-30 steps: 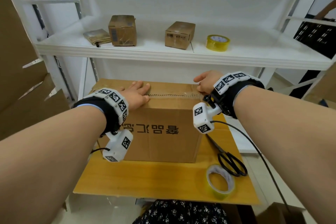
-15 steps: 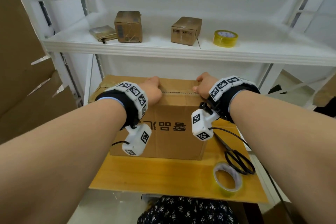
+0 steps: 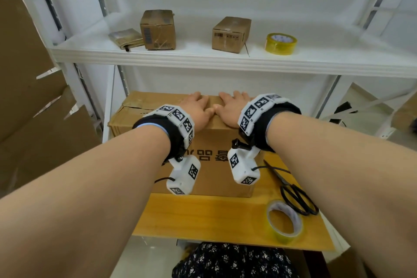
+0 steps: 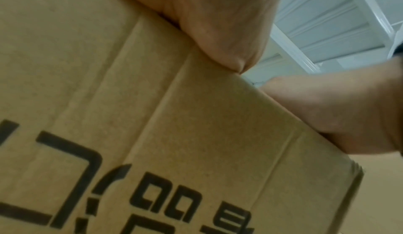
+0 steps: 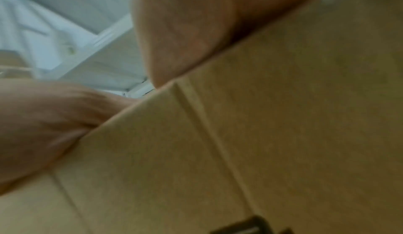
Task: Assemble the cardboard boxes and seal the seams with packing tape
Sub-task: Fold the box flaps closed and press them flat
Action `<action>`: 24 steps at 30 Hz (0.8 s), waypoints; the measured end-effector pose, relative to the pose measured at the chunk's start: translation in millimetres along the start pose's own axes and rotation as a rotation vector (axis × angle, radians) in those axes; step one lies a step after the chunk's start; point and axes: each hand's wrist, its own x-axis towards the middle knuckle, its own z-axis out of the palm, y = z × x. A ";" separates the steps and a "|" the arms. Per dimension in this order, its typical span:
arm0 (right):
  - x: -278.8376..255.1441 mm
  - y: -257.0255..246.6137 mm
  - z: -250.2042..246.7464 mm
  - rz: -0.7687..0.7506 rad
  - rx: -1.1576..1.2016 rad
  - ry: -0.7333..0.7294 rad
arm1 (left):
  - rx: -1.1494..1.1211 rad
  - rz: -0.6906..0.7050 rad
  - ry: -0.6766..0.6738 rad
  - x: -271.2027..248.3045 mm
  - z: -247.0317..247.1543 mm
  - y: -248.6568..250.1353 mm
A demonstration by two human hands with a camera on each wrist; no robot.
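Observation:
A closed brown cardboard box (image 3: 216, 140) with black printed characters stands on the wooden table (image 3: 214, 216) under the shelf. My left hand (image 3: 196, 108) and right hand (image 3: 230, 107) lie flat side by side on its top near the front edge, thumbs touching, fingers straight and pressing down. The left wrist view shows the box front (image 4: 174, 143) with my left hand (image 4: 218, 22) over the top edge; the right wrist view shows the box (image 5: 261, 143) under my right hand (image 5: 196, 22). A roll of clear yellowish tape (image 3: 284, 221) lies at the table's front right.
Black scissors (image 3: 297, 198) lie right of the box, beside the tape roll. The white shelf (image 3: 225, 61) above holds two small boxes (image 3: 158, 29), (image 3: 231, 35), a flat packet (image 3: 126, 38) and another yellow tape roll (image 3: 281, 43). Flattened cardboard (image 3: 33, 108) leans at the left.
Both hands slid toward the middle of the box top, from its left and right parts to side by side with thumbs touching. The fingers went from curled to flat.

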 end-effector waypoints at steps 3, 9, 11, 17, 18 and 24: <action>4.4 6.5 10.1 0.013 0.081 0.017 | -0.020 0.022 -0.019 -0.9 -1.6 -5.0; 3.3 5.6 13.5 0.006 0.119 0.056 | 0.035 -0.126 -0.049 -0.8 -5.3 -42.6; 2.9 6.7 13.5 0.008 0.132 0.057 | 0.039 -0.245 -0.043 -2.4 -6.3 -61.4; 1.8 5.7 9.6 0.014 0.108 0.030 | 0.038 -0.383 -0.030 -4.6 -9.1 -81.0; 3.0 5.8 10.1 0.020 0.106 0.031 | 0.039 -0.402 -0.034 -3.3 -8.7 -77.4; 7.6 5.1 11.4 0.035 0.131 0.041 | -0.050 -0.063 -0.093 3.1 -12.1 -7.1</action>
